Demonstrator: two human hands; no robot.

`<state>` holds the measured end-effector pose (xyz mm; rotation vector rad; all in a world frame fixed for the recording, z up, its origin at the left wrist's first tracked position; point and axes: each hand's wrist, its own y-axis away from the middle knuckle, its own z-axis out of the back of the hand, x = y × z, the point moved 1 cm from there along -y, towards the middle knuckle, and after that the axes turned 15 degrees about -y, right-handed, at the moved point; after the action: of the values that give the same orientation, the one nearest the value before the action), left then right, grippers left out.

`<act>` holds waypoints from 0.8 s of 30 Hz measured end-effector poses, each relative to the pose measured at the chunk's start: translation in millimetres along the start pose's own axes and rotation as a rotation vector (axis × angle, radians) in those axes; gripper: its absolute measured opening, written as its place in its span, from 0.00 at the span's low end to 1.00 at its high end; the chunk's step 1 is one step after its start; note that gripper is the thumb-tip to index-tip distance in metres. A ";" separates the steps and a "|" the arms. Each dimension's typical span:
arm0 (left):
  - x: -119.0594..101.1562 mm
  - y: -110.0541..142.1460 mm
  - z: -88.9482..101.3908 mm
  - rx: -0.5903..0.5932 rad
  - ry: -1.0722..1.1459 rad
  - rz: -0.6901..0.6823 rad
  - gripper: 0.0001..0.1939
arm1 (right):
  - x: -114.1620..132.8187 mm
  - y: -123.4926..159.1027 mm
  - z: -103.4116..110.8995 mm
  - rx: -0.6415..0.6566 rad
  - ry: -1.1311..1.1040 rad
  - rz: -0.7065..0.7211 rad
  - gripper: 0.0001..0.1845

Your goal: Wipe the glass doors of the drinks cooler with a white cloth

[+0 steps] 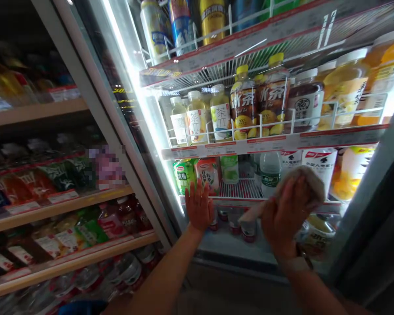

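My left hand [198, 206] is raised with its fingers stretched out and holds nothing. It is in front of a green-labelled drink [183, 176] and a red-labelled drink [207, 173] on a lower shelf of the lit drinks cooler. In my right hand [287, 214] is a crumpled greyish cloth [315, 186], with a loose end poking out to the left. Behind the cloth stand a clear water bottle [270, 173] and a white pouch-like pack [320, 164], both partly covered. I cannot tell whether either hand touches glass.
Above, a wire-railed shelf [216, 150] holds several tea bottles [244, 103]. Cans [213, 19] stand higher up. Jars and tubs [318, 234] sit at the bottom. A bright light strip [131, 74] edges the cooler; wooden shelves [95, 197] of bottles are on the left.
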<state>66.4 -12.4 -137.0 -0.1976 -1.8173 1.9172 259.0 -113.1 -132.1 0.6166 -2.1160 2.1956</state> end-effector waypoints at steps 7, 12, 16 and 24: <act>0.2 -0.1 0.3 0.003 -0.031 -0.002 0.30 | 52.1 71.6 -48.1 0.289 -0.093 0.185 0.35; 2.5 -2.3 1.1 -0.011 -0.026 -0.030 0.28 | 60.9 100.9 -58.6 0.386 -0.192 0.253 0.30; 3.1 -2.5 1.4 -0.013 -0.023 -0.034 0.28 | 54.6 91.2 -51.9 0.459 -0.209 0.311 0.28; 2.4 -0.1 0.4 0.001 0.008 -0.015 0.30 | 4.6 22.3 -2.5 0.148 -0.020 0.109 0.36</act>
<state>64.2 -11.7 -136.4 -0.1901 -1.8080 1.9048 247.6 -113.5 -152.0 0.5452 -2.0567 2.4312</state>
